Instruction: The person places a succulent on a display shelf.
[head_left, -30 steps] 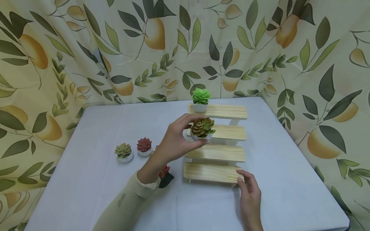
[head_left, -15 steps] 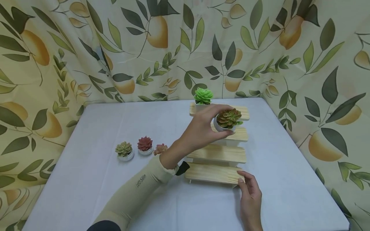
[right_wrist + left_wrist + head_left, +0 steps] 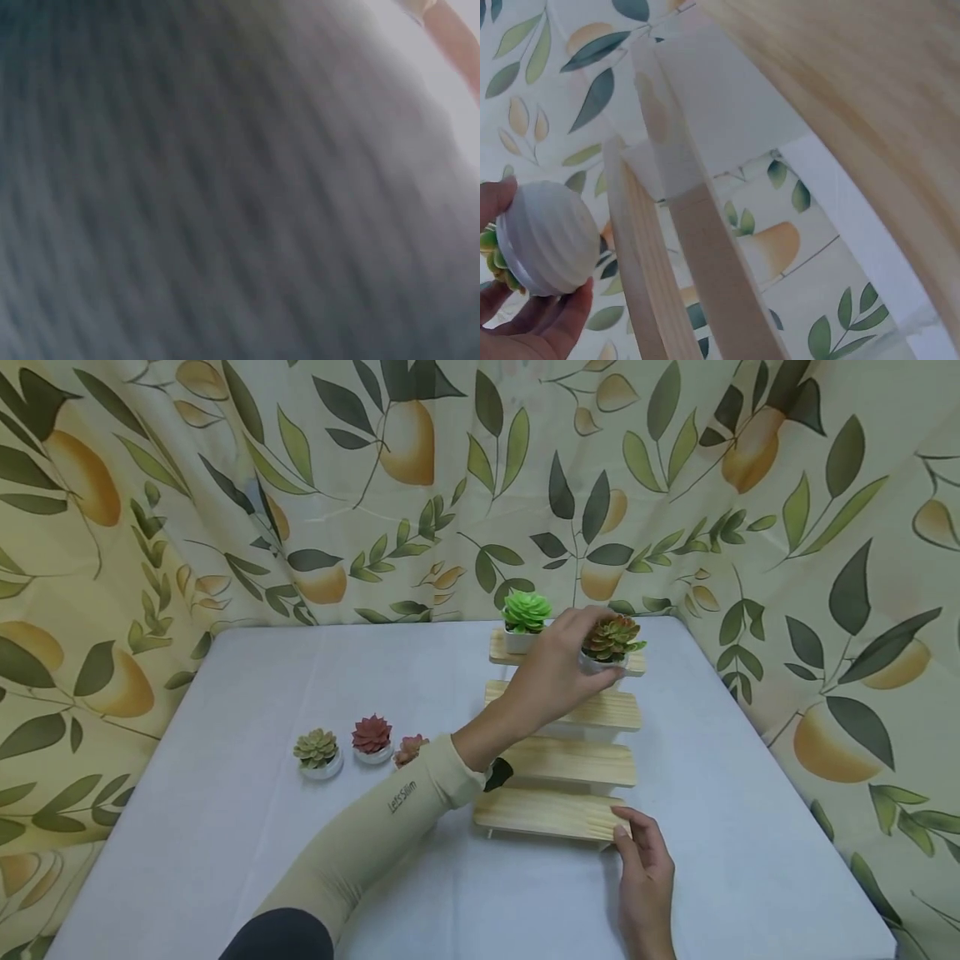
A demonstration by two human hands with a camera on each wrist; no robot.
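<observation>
My left hand (image 3: 558, 664) grips a brownish-green potted succulent (image 3: 611, 639) by its white pot, over the right part of the top tier of a stepped wooden plant stand (image 3: 562, 766). In the left wrist view the ribbed white pot (image 3: 551, 236) sits between thumb and fingers, apart from the boards. A bright green succulent (image 3: 525, 612) stands in a white pot on the same tier's left end, partly behind the hand. My right hand (image 3: 647, 868) pinches the bottom tier's right front corner. Blurred dark fabric (image 3: 225, 187) fills most of the right wrist view.
On the white-covered table (image 3: 225, 843), left of the stand, are a pale green succulent (image 3: 318, 752), a dark red one (image 3: 372, 737) and a pinkish one (image 3: 410, 748) partly hidden by my left sleeve (image 3: 397, 810). A fruit-patterned curtain (image 3: 450, 527) hangs behind.
My left hand has carried the brownish-green succulent right and farther back, from over the second tier to the top tier's right end. My right hand stays at the bottom corner.
</observation>
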